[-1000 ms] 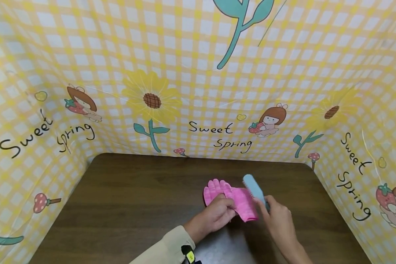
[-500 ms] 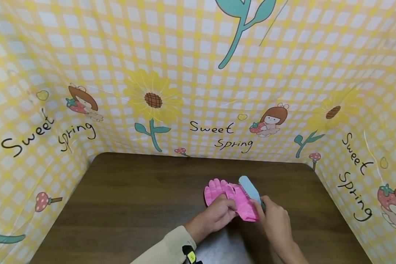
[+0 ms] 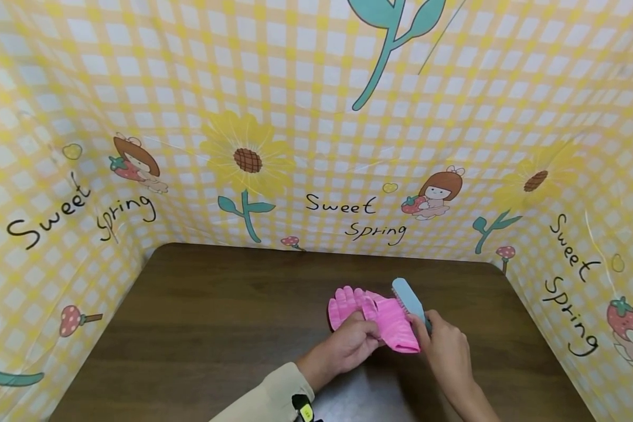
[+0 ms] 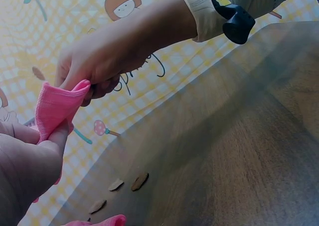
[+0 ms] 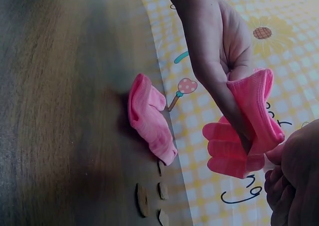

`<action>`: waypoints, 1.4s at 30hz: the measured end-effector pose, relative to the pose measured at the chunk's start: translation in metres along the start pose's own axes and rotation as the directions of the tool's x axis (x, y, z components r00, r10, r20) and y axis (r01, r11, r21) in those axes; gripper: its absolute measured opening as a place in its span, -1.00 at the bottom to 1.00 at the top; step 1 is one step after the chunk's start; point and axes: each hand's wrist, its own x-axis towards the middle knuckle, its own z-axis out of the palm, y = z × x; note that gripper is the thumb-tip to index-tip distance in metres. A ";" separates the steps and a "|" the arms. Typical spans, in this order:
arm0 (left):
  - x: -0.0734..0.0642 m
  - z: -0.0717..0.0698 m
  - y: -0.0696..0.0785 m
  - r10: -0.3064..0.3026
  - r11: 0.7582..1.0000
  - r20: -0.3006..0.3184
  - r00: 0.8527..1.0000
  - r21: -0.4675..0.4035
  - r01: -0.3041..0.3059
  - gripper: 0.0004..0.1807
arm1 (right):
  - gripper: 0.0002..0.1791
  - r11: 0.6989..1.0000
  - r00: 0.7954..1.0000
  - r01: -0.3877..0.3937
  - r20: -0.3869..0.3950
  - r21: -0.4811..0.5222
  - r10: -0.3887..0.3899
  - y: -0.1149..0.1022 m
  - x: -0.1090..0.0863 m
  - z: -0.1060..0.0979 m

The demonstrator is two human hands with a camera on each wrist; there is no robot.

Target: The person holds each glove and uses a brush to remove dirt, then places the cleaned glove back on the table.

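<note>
In the head view my left hand (image 3: 354, 346) grips a pink knit glove (image 3: 395, 325), thumb across its middle. The glove's fingers point to the far left and its cuff toward the lower right. My right hand (image 3: 447, 349) holds a light blue brush (image 3: 410, 299) by its handle, bristles facing the glove at its right edge. Both wrist views show two hands close together at the pink cuff (image 4: 55, 109), with no brush showing there. The right wrist view also has glove fingers (image 5: 222, 148) hanging below the cuff and a second pink glove (image 5: 152, 121) on the tabletop.
The dark wooden table (image 3: 216, 328) has a checked yellow cloth (image 3: 316, 146) hanging behind it and at both sides. Several small brown flat pieces (image 5: 143, 200) appear near the table's edge in the wrist views.
The brush moves left over the glove, then back to the right and away toward the far side. My left hand keeps its grip on the glove, nearly still.
</note>
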 end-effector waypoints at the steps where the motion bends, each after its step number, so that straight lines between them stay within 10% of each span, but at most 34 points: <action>1: 0.000 0.000 0.000 0.001 1.000 -0.004 1.000 -0.005 -0.001 -0.51 | -0.70 1.000 1.000 -0.003 0.002 0.000 0.003 0.001 0.000 0.000; 15: 0.001 -0.009 0.002 0.024 0.998 -0.069 0.997 -0.050 -0.028 -0.57 | -0.62 0.997 0.996 -0.080 0.034 0.004 0.080 0.013 0.007 -0.003; 26: -0.001 -0.006 0.009 -0.017 0.995 -0.010 1.000 -0.101 0.016 -0.25 | -0.77 0.986 0.986 0.150 0.062 0.075 -0.155 -0.023 -0.015 0.001; 42: 0.003 -0.002 0.003 0.015 0.993 0.043 0.999 -0.118 -0.010 -0.27 | -0.76 0.998 0.998 0.032 0.042 0.061 -0.035 -0.006 -0.002 -0.001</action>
